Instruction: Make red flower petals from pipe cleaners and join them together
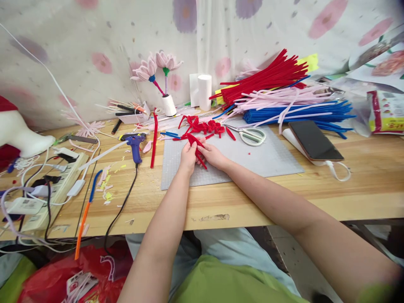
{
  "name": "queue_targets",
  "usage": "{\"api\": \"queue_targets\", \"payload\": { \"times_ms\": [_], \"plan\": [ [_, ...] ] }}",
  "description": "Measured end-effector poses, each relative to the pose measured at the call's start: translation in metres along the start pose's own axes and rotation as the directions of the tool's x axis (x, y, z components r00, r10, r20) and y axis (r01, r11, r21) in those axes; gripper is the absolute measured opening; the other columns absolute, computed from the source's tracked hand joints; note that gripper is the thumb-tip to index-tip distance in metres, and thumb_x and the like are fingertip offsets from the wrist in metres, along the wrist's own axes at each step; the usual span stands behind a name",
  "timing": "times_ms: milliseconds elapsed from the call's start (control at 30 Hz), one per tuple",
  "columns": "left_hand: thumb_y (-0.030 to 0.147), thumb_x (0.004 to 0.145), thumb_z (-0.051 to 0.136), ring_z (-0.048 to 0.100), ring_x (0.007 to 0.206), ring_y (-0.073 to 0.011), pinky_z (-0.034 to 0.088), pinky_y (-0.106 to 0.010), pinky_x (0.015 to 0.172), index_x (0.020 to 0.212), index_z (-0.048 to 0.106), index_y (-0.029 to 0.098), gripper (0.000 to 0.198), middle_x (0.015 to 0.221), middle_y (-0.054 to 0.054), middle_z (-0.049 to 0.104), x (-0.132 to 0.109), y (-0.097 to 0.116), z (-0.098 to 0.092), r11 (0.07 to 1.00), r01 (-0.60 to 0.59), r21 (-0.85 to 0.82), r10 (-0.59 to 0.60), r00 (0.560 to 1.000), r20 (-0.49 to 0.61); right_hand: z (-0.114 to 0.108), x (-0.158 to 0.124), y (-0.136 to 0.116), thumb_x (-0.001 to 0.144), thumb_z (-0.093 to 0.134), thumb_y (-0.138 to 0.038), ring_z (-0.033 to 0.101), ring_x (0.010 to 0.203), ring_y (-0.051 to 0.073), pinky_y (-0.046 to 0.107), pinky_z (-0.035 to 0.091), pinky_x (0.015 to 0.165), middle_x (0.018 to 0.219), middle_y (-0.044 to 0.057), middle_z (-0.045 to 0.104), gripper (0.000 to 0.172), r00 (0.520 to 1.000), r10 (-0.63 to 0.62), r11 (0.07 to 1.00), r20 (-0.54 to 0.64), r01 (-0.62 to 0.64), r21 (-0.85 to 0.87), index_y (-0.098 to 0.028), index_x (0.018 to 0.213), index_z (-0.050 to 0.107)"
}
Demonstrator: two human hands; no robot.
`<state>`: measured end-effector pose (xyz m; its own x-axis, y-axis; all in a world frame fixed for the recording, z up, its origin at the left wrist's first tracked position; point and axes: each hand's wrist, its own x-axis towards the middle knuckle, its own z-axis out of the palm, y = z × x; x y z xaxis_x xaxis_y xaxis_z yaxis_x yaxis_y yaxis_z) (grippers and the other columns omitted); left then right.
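Over the grey cutting mat, my left hand and my right hand are close together, both closed on a red fuzzy piece. The piece is pointed at its upper end, and a red strip sticks out below between my hands. Just beyond my fingers lies a heap of red curled pieces. Scissors with pale handles rest on the mat to the right of the heap. A long red stem lies left of the mat.
A purple glue gun and a cable-laden power strip are on the left. Bundled red stems, blue stems and a phone lie on the right. Pink flowers stand in a white holder at the back.
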<state>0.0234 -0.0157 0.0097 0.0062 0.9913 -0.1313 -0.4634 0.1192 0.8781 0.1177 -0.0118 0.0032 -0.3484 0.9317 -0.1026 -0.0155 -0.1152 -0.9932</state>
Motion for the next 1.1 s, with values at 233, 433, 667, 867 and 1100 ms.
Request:
{"api": "queue_targets", "payload": {
  "times_ms": [233, 433, 667, 867, 1100],
  "plan": [
    [0.025, 0.081, 0.053, 0.065, 0.089, -0.0147, 0.049, -0.027, 0.079, 0.093, 0.060, 0.018, 0.016, 0.087, -0.005, 0.071, 0.000, -0.004, -0.003, 0.997, -0.070, -0.021, 0.069, 0.998, -0.008, -0.011, -0.002, 0.001, 0.081, 0.055, -0.040, 0.059, 0.048, 0.010, 0.021, 0.049, 0.046, 0.057, 0.004, 0.064, 0.029, 0.977, 0.033, 0.999, 0.209, -0.036, 0.013, -0.012, 0.071, 0.054],
    [0.032, 0.079, 0.056, 0.066, 0.073, -0.0131, 0.050, -0.022, 0.063, 0.088, 0.064, 0.016, 0.020, 0.091, -0.008, 0.070, -0.002, -0.005, -0.004, 0.999, 0.002, 0.053, -0.007, 0.996, 0.084, -0.006, -0.003, -0.001, 0.082, 0.053, -0.039, 0.055, 0.043, 0.008, 0.019, 0.047, 0.044, 0.053, 0.001, 0.061, 0.032, 0.993, 0.048, 0.999, 0.106, -0.050, 0.018, -0.013, 0.063, 0.052],
    [0.027, 0.078, 0.056, 0.066, 0.081, -0.0192, 0.049, -0.032, 0.078, 0.075, 0.064, 0.013, 0.017, 0.076, -0.008, 0.070, 0.002, 0.001, -0.007, 0.998, -0.023, 0.057, 0.026, 0.998, -0.061, -0.022, -0.003, -0.008, 0.070, 0.067, -0.036, 0.058, 0.055, 0.010, 0.019, 0.046, 0.047, 0.064, 0.003, 0.064, 0.024, 0.987, 0.024, 0.983, 0.161, 0.006, -0.183, -0.013, 0.075, 0.062],
    [0.025, 0.073, 0.062, 0.067, 0.075, -0.0197, 0.050, -0.034, 0.076, 0.079, 0.065, 0.012, 0.015, 0.063, -0.005, 0.068, 0.003, 0.003, -0.008, 0.970, 0.014, 0.242, -0.014, 1.000, 0.001, -0.039, 0.001, -0.012, 0.071, 0.061, -0.044, 0.050, 0.058, 0.008, 0.018, 0.036, 0.044, 0.071, 0.003, 0.061, 0.033, 0.955, -0.200, 0.966, -0.220, 0.154, -0.209, -0.013, 0.082, 0.063],
    [0.025, 0.078, 0.055, 0.066, 0.065, -0.0164, 0.052, -0.031, 0.066, 0.099, 0.060, 0.011, 0.025, 0.066, -0.004, 0.069, -0.007, 0.003, 0.001, 0.936, 0.103, 0.337, -0.162, 0.975, 0.155, -0.035, 0.005, -0.011, 0.058, 0.070, -0.037, 0.045, 0.053, 0.007, 0.020, 0.034, 0.046, 0.062, -0.002, 0.056, 0.028, 0.965, -0.145, 0.988, -0.219, 0.154, 0.026, -0.014, 0.069, 0.059]
  ]
}}
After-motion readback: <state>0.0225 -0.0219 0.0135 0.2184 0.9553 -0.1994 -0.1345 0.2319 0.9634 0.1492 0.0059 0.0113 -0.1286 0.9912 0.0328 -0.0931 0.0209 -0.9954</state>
